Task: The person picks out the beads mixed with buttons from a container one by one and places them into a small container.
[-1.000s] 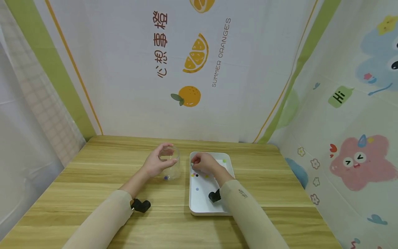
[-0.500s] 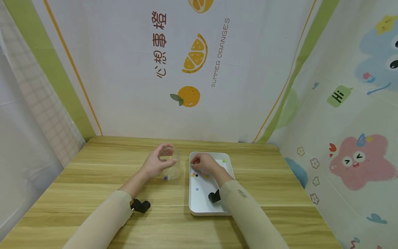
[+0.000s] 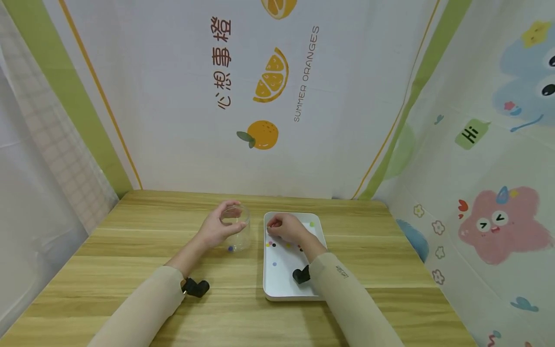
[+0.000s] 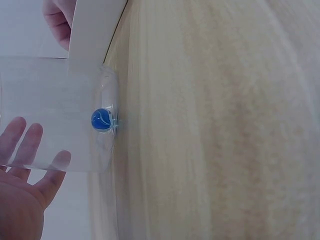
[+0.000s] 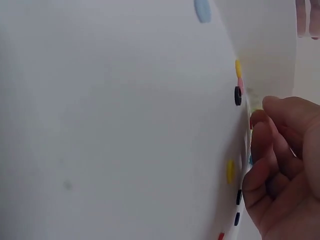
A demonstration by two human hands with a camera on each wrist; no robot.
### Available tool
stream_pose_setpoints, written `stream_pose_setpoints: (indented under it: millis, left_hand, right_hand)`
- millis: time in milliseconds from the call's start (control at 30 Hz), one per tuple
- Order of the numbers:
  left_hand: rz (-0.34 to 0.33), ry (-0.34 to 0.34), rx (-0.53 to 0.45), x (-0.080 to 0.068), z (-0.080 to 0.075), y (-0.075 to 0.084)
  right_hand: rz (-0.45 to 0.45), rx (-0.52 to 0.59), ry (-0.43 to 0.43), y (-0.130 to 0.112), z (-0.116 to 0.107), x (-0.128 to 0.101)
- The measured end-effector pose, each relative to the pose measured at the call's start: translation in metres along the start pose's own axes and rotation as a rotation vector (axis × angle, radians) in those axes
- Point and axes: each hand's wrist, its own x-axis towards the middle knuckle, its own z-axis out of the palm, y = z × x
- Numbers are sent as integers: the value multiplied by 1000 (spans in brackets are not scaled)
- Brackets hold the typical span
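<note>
While the left hand [image 3: 215, 230] curls round the cup [image 3: 237, 227] left of the tray [image 3: 289, 284], the right hand [image 3: 284, 227] hovers over the tray, fingertips pinched on something too small to tell; left wrist: a bead [image 4: 102, 120] lies inside the cup; right wrist: curled fingers [image 5: 265, 150] beside beads [image 5: 238, 95].

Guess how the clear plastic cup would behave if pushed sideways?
The clear plastic cup looks thin-walled and holds only one blue marble, so it is probably light and apt to slide or tip. It stands upright, steadied by the left hand. The round marble would likely roll inside.
</note>
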Motion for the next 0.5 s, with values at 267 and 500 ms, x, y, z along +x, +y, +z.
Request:
stream_pose_setpoints:
  millis: [267, 500]
  left_hand:
    - [0, 2, -1, 1, 1, -1]
    - [-7, -1, 2, 1, 1, -2]
  right_hand:
    - [29, 167, 0, 9, -5, 0]
    - [26, 312, 10, 13, -8, -3]
